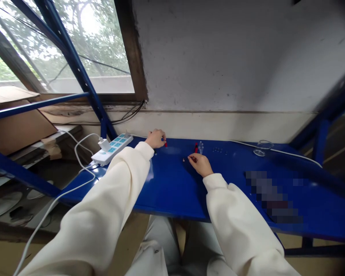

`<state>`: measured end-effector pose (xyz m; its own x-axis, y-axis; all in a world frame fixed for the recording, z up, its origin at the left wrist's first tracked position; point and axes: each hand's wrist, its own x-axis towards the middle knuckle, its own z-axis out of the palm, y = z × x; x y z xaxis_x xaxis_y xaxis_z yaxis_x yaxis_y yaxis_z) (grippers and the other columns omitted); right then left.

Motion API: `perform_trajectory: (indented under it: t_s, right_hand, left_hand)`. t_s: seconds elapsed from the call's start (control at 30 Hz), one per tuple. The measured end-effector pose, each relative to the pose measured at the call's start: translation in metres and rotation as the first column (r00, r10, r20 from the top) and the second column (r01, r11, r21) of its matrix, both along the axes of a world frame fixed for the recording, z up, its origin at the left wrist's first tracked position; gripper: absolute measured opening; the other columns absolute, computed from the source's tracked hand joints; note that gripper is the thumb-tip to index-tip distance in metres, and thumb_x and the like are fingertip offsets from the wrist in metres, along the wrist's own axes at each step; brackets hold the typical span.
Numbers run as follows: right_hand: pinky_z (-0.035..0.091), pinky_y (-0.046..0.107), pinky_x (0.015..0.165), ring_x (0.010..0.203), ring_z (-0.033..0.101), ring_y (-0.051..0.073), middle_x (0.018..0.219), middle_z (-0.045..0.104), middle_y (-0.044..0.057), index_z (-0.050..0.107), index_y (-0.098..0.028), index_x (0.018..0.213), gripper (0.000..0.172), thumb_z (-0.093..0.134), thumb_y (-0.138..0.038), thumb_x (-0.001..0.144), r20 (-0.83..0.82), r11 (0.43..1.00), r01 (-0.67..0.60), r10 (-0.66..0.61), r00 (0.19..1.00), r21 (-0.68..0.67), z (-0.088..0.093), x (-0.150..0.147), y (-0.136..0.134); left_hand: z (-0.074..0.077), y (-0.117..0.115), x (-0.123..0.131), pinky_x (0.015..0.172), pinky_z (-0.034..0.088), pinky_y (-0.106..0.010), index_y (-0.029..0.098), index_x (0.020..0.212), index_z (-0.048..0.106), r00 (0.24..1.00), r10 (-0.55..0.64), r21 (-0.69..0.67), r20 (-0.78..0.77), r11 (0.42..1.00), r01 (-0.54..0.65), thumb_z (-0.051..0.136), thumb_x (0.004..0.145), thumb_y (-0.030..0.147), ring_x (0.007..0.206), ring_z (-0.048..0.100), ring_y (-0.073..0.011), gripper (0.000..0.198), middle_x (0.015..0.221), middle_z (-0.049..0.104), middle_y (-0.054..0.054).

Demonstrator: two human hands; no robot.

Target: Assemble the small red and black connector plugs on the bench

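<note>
Okay so, both hands are working over a blue table (172,188). Left hand (154,139) is hovering near the back edge, fingers bending down at a red bit (166,145) that's sitting right at the fingertips; I can't tell if they're actually pinching it or just touching. Right hand (201,165) is holding thumb and fingers together at the tips, but whatever might be hiding between them is too small to make out. A tiny speck (183,160) is lying on the table just beside those fingertips. Behind that hand, a red piece (196,148) is standing next to some clear tubes (201,148), and little clear bits (217,150) are lying further right. Over on the left, a power strip (112,149) is resting with a white plug (104,144) in it.
</note>
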<state>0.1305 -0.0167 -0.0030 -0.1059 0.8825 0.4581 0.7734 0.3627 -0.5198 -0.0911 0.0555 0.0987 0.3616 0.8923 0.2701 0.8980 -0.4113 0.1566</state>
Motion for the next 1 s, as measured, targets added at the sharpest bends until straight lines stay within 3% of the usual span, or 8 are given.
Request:
perform_trajectory:
  t_s: [0.13,0.27,1.0]
  right_hand:
    - [0.039,0.021,0.06,0.063,0.054,0.012,0.07,0.061,0.002,0.062,-0.019,0.082,0.023,0.043,-0.031,0.079,0.015,1.0,0.006,-0.006,1.0,-0.025,0.0,0.0,0.0]
    - [0.038,0.02,0.06,0.063,0.054,0.012,0.07,0.062,0.002,0.062,-0.019,0.082,0.023,0.042,-0.03,0.079,0.008,1.0,-0.008,0.008,1.0,-0.026,0.001,0.0,-0.001]
    - [0.039,0.022,0.056,0.059,0.054,0.012,0.067,0.062,0.002,0.063,-0.019,0.078,0.022,0.045,-0.032,0.077,-0.044,1.0,-0.023,0.022,0.999,-0.003,-0.001,0.001,0.0]
  left_hand:
    - [-0.025,0.002,-0.015,0.084,0.03,-0.043,0.018,0.067,0.059,0.999,0.032,-0.039,-0.042,0.999,-0.034,0.059,0.063,0.021,0.098,0.044,-0.0267,0.005,0.09,0.058,-0.008]
    - [-0.036,0.003,-0.024,0.084,0.03,-0.042,0.019,0.067,0.059,0.997,0.046,-0.039,-0.058,0.998,-0.048,0.058,0.063,0.02,0.099,0.045,-0.0263,0.005,0.091,0.058,-0.008]
    - [-0.035,0.002,-0.032,0.082,0.028,-0.04,0.018,0.073,0.059,0.989,0.036,-0.095,-0.141,0.994,-0.049,0.054,0.067,0.021,0.099,0.045,-0.0257,0.008,0.096,0.057,-0.007]
